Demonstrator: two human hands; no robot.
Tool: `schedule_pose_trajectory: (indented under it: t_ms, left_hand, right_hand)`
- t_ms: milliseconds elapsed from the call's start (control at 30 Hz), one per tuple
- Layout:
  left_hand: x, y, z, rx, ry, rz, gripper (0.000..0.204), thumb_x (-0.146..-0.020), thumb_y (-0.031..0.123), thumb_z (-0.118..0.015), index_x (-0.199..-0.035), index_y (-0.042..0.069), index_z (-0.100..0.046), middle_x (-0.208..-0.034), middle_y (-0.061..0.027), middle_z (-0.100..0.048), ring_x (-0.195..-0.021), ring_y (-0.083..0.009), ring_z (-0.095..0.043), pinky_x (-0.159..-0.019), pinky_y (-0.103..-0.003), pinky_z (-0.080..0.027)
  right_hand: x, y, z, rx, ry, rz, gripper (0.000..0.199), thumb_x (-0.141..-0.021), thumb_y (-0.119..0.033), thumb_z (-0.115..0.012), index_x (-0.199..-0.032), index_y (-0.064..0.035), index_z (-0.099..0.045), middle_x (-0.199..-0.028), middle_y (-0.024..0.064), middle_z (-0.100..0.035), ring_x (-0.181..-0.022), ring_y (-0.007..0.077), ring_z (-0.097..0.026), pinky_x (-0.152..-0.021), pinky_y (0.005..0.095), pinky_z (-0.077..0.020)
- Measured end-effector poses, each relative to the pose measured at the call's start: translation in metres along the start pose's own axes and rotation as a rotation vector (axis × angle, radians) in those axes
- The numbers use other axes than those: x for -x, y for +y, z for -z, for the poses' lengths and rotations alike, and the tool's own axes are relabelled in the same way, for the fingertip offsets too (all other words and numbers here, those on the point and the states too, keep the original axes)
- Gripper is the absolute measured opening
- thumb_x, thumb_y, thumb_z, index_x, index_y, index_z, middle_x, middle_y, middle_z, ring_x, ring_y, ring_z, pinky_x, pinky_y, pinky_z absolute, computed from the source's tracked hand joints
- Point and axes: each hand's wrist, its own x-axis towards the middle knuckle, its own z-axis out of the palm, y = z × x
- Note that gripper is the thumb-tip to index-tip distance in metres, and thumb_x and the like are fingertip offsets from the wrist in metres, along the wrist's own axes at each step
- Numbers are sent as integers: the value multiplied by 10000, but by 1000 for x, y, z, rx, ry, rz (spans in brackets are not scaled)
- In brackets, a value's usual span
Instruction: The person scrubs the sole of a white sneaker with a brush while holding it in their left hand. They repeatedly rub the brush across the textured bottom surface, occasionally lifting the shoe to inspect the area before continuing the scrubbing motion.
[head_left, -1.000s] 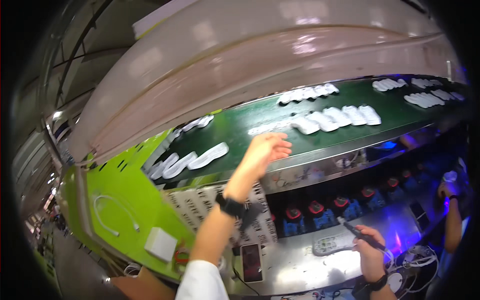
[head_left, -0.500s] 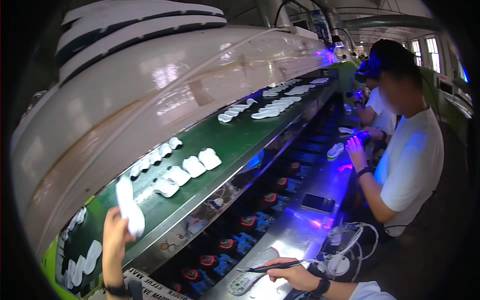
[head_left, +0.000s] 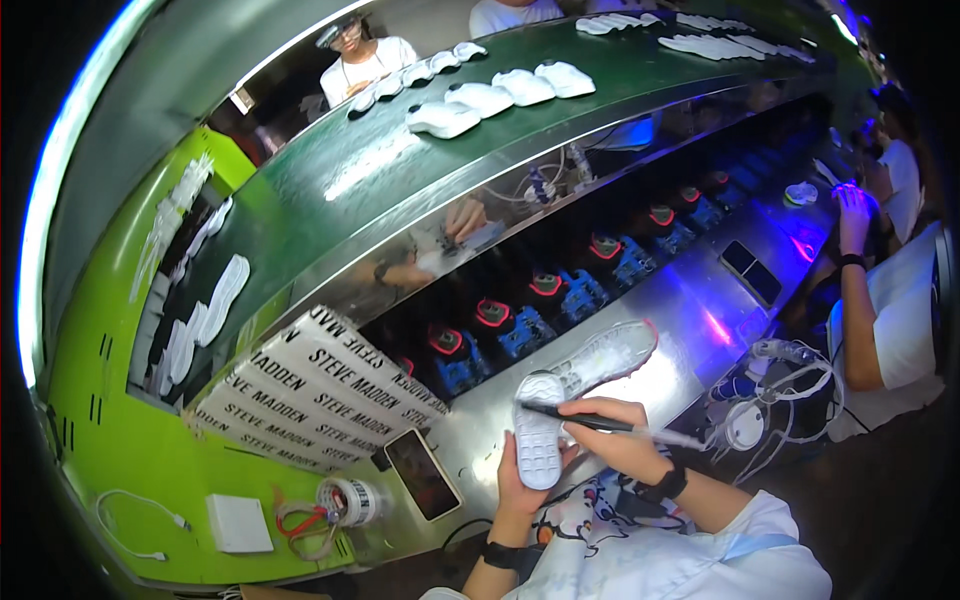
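Note:
A white shoe sole (head_left: 541, 462) stands roughly upright with its grid-patterned face toward me, gripped from below and the side by my left hand (head_left: 516, 488). My right hand (head_left: 622, 437) is closed round a slim black pen-like tool (head_left: 597, 421) with a clear tube trailing from its rear. The tool's tip meets or hovers just over the sole's upper part; contact is hard to tell. Just behind, a second, greyish-white shoe sole (head_left: 607, 357) with a touch of red at its far end lies on the metal bench (head_left: 480, 425).
White soles (head_left: 520, 88) lie in rows on the green conveyor belt (head_left: 370, 170). A white printed box (head_left: 320, 390), a phone (head_left: 424, 475) and a tub (head_left: 352, 500) sit left. Another phone (head_left: 750, 272) and coiled tubing (head_left: 765, 395) lie right, near a co-worker (head_left: 880, 330).
My left hand has brought the white sole from above the belt down in front of me. My right hand and the black tool have moved onto that sole. The view has turned left and down.

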Motion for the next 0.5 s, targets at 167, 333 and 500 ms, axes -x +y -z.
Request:
schedule_pose_trajectory:
  t_ms: [167,333,500]
  left_hand:
    - [2,-1,15,-25,118,-99,474,-944,400,-350,-1223,40,-484,-1135,-155,-577,-1004,-325,-568,-910,-454,-445]
    - [-7,0,-13,357,-201,24,522,-920,469,-395,-1205,40,-476,-1046,-184,-586,-941,-285,-579,-784,-405,-487]
    - [-4,20,-5,113,-99,-73,625,-912,528,-362,-1255,10,-434,-1039,-228,-589,-886,-323,-609,-811,-420,-497]
  right_hand:
    - [14,-4,-13,73,-278,336,214,-781,-60,-651,-984,4,-635,-956,152,-648,-860,210,-646,-777,289,-499]
    - [15,-3,-24,198,-336,341,169,-773,-46,-650,-936,-3,-648,-966,132,-654,-878,195,-644,-805,288,-491]
    - [-4,-8,-19,38,-395,201,220,-734,-50,-673,-953,-31,-679,-908,106,-681,-839,177,-657,-804,275,-491]
